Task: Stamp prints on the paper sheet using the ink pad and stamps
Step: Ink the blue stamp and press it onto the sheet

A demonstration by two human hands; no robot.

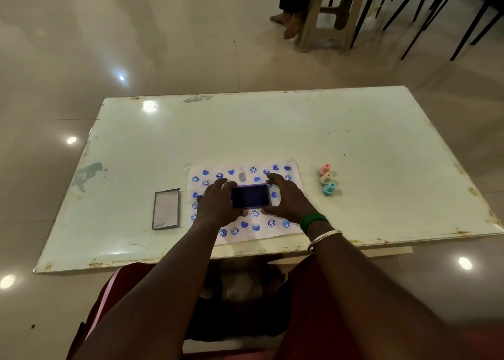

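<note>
Gripping the ink pad [250, 199] over the paper sheet [275, 230], left hand [216, 204], right hand [287, 200]; stamps [326, 179] nearby.

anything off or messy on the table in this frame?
Mostly tidy. One grey smudge among the blue prints near the paper sheet's far edge looks like a smeared or failed stamp. The ink pad, held by the left hand and right hand, sits over the sheet. The table has chipped, rusty edges.
</note>
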